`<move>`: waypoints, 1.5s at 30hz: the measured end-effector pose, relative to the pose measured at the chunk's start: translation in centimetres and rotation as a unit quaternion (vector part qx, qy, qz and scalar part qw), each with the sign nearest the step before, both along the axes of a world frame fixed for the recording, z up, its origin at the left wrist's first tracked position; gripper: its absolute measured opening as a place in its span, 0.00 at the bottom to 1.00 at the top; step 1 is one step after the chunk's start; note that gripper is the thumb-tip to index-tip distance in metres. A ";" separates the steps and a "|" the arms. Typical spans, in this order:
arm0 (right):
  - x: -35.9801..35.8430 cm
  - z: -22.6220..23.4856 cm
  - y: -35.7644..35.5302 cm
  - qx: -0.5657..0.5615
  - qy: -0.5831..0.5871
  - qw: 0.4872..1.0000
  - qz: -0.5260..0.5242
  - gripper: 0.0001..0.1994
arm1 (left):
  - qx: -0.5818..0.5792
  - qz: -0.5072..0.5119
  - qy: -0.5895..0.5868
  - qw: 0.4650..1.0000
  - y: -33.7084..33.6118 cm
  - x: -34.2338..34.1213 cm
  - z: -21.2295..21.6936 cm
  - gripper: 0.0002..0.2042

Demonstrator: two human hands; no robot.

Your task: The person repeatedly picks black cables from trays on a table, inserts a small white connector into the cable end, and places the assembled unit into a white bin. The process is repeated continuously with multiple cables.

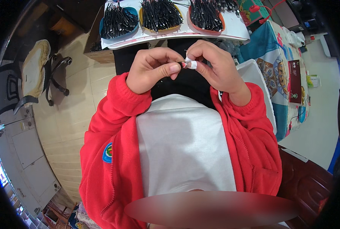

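Observation:
In front of my chest, my left hand point(149, 70) pinches the end of a short black cable point(180, 64) between thumb and fingers. Thin reddish wires point(184, 65) stick out of it toward the right. My right hand point(217, 68) closes thumb and forefinger at those wires, with white wrapping on both fingertips. Most of the cable is hidden by the left fingers. Beyond the hands, bundles of black cables fill a blue tray point(102, 31), a yellow tray point(141, 20) and an orange-red tray point(222, 26).
The trays stand on a white table point(151, 37). At the right are a white bin point(271, 108) and a table with a patterned cloth point(267, 45) carrying a dark red box point(295, 82). A wheeled chair point(34, 72) stands on the left, and a cardboard box point(101, 57) sits under the table.

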State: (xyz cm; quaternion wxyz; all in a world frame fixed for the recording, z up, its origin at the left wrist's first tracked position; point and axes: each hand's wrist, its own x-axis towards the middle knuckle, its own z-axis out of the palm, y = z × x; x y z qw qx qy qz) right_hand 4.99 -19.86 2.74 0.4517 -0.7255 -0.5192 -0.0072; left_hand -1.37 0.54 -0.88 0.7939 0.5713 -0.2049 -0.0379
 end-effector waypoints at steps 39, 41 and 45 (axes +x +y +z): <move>0.1 -2.4 0.2 0.066 -0.174 0.978 -0.090 0.10 | -0.081 0.022 0.089 0.993 -1.2 0.4 -1.9 0.06; -0.7 -2.9 0.1 0.028 0.150 0.984 -0.096 0.06 | 0.012 0.078 0.045 0.996 -1.4 0.3 -1.7 0.05; -1.0 -3.4 -0.6 0.066 0.537 0.841 -0.007 0.08 | 0.273 0.202 -0.270 0.901 -1.2 0.5 -1.6 0.06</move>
